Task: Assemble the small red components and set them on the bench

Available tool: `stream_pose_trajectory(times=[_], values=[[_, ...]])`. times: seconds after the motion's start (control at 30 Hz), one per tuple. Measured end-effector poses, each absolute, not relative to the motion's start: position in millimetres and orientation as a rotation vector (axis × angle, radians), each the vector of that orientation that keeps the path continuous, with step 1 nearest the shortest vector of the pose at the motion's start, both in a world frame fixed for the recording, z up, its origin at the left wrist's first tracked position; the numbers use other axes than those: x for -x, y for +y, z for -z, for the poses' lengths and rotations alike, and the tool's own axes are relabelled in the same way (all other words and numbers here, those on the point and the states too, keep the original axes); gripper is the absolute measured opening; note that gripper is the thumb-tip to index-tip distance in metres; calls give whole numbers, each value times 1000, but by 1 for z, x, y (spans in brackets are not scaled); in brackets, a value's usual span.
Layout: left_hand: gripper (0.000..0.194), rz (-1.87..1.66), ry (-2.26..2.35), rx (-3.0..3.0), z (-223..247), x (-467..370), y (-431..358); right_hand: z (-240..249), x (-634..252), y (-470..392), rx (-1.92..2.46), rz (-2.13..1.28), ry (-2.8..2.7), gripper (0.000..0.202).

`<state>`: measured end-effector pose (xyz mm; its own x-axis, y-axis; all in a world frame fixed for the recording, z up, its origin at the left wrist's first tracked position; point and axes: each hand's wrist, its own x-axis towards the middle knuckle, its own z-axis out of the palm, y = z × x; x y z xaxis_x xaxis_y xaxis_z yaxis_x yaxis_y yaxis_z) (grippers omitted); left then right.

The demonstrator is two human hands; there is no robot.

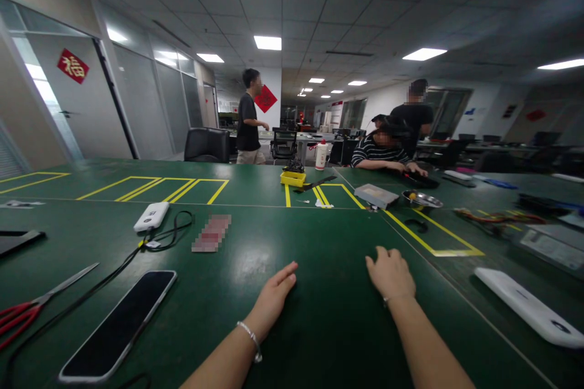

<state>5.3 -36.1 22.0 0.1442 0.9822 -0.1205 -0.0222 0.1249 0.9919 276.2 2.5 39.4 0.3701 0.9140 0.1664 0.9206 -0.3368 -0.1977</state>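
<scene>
My left hand rests on its side on the green table, fingers stretched forward and holding nothing. To its right my right hand lies palm down with loosely spread, slightly bent fingers, also without an object. Bare tabletop separates the two hands. A pixelated reddish paper-like item lies beyond and to the left of my left hand. Farther left is a phone with a dark screen. A white oblong device lies to the right of my right hand.
Red-handled scissors, a black cable and a white power bank are at left. Farther back stand a yellow tray, a grey box and a metal bowl. A person in stripes sits across the table; two people stand behind.
</scene>
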Motion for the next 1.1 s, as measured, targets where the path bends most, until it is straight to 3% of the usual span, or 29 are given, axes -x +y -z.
stream_pose_trajectory(times=[0.13, 0.37, 1.1], values=[[44, -1020, 1119, -1144, -20, -5, -35, -28, -317, 5, 2596, -89, -1332, 57], [43, -998, 1109, -1152, -23, -6, -37, -22, -317, 4, 2545, -123, -1493, 37], [37, -958, 1136, -1216, -24, -7, -37, -40, -295, -9, 2606, -126, -1540, 25]])
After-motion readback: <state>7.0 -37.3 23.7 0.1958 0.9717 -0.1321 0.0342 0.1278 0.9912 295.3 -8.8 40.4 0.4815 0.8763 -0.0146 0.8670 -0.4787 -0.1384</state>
